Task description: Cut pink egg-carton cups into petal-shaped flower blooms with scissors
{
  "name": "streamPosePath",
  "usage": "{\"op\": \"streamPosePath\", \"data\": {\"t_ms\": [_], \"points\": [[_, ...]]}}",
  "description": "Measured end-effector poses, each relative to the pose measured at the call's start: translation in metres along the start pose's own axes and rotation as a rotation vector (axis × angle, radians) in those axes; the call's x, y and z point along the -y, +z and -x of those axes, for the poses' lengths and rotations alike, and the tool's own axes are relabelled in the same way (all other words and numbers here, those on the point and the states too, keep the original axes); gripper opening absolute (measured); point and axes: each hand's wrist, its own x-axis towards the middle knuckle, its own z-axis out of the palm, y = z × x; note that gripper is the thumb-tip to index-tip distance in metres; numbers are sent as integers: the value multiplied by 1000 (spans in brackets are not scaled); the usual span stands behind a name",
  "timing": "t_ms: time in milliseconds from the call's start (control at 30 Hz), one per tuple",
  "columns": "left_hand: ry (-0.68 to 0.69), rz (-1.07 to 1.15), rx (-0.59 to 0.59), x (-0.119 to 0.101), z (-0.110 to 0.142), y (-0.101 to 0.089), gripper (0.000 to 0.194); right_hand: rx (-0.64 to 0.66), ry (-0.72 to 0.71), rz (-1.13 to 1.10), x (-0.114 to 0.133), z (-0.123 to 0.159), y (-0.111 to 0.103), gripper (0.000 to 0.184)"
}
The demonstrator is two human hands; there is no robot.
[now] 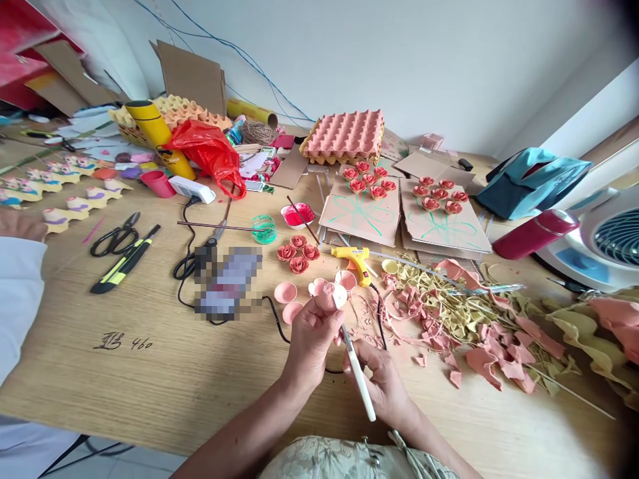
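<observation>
My left hand (310, 342) is raised over the table, thumb and fingers pinching a small pink piece of egg carton (335, 293) with a whitish patch. Just to its right, my right hand (383, 378) is closed on a slim tool with a white handle (361, 386) and a metal front part, tilted up toward the left fingers; its exact kind is unclear. Pink carton cups (285, 293) lie behind and left of my hands. A yellow glue gun (353, 259) rests beyond them, near several red paper roses (298, 253).
Pink and yellow scraps (479, 332) spread to the right. Cardboard sheets (367, 213) bear more roses, with stacked egg trays (344, 136) behind. Scissors (117, 236), a box cutter (127, 259) and a blurred rectangle (229, 283) lie left. Another person's sleeve (20, 293) is at the left edge.
</observation>
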Motion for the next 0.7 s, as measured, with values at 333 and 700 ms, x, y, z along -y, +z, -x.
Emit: {"op": "streamPosePath", "data": {"t_ms": [333,700], "points": [[55,-46,62,0,-1,-4,33,-29,-13,17,-1,-1,-1,34],[-35,155,79,-2,-13,-13,39,44,95,-200,-4,-5,2,37]]}}
